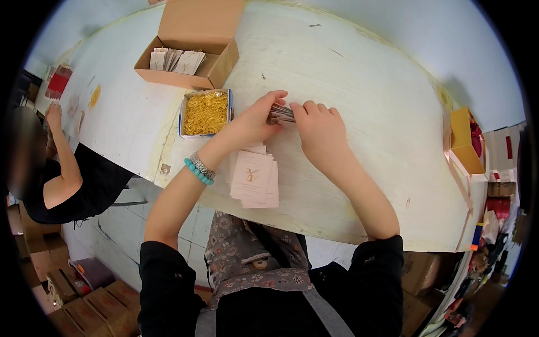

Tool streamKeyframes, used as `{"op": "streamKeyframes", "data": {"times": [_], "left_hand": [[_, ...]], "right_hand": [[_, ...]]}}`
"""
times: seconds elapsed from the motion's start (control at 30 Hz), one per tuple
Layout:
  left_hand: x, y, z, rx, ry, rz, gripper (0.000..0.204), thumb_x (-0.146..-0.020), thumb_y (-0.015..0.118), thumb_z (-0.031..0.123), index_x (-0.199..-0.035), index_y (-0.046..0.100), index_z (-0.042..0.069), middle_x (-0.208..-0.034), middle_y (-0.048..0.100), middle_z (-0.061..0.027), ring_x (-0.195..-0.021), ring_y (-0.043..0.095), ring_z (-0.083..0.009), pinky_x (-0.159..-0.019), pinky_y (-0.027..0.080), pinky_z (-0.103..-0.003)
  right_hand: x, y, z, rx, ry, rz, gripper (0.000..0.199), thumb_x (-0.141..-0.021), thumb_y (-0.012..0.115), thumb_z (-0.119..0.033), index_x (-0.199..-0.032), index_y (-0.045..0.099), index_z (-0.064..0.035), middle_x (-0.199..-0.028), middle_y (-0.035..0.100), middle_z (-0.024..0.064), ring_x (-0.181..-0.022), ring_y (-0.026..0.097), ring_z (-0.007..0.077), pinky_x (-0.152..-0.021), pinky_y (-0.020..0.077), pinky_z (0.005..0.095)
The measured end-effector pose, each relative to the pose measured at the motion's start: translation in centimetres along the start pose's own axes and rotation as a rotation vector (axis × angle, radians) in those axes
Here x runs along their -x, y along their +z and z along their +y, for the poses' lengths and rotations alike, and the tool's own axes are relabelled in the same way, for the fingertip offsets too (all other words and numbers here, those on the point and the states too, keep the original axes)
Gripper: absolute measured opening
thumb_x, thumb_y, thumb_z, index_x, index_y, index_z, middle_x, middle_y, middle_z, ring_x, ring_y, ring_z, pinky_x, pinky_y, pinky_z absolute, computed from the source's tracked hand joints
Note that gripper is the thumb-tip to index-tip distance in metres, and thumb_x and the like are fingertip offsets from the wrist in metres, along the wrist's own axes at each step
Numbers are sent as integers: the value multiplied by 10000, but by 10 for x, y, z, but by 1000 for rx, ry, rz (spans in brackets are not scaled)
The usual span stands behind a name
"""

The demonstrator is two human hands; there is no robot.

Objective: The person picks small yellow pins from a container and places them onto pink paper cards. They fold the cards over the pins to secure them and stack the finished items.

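Note:
Over the middle of the table, a small stack of cards (282, 114), seen edge-on, is gripped between my two hands. My left hand (259, 119) curves around its left end, fingers on the far side and thumb on the near side. Closed on the right end is my right hand (321, 128), fingers curled. Just below my left hand lies a loose, overlapping pile of pale pink printed cards (254, 177). Beside my left wrist stands a small box (181, 122) filled with tiny gold pieces (205, 112), possibly pins; they are too small to name surely.
An open cardboard box (223, 63) with cards inside (178, 60) stands at the far left. A co-worker (62, 174) is at the table's left end, near a red and white bundle (58, 82). A yellow box (467, 140) sits at the right edge. Cartons (101, 312) stand on the floor.

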State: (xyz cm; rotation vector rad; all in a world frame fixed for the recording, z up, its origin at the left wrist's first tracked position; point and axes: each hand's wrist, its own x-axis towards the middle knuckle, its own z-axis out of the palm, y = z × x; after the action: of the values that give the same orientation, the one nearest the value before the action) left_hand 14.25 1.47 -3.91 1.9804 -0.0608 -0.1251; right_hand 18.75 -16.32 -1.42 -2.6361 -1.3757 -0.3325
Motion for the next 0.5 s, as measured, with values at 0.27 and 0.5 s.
{"op": "streamKeyframes", "data": {"times": [0.27,0.5], "left_hand": [[-2,2,0,9,140,-99,797,-744,572,-84,-1420,184,82,-1315,403,-161,-1232,418,-245,-1004,374,-320],[-12,-1,-1,-58,117,-50,850,-739,565,-63,-1430,98,101,-1357,358,-188,-1280,368,-269,-1038,339,-344]], "right_hand": [[-13,19,3,-26,16,50,468,-577,773,-144,-986,560,-65,-785,569,40,-701,586,197,-580,414,327],[-34,9,-1,-107,153,-198,634,-613,796,-174,-1165,501,-71,-951,618,70,-892,614,227,-713,480,364]]}}
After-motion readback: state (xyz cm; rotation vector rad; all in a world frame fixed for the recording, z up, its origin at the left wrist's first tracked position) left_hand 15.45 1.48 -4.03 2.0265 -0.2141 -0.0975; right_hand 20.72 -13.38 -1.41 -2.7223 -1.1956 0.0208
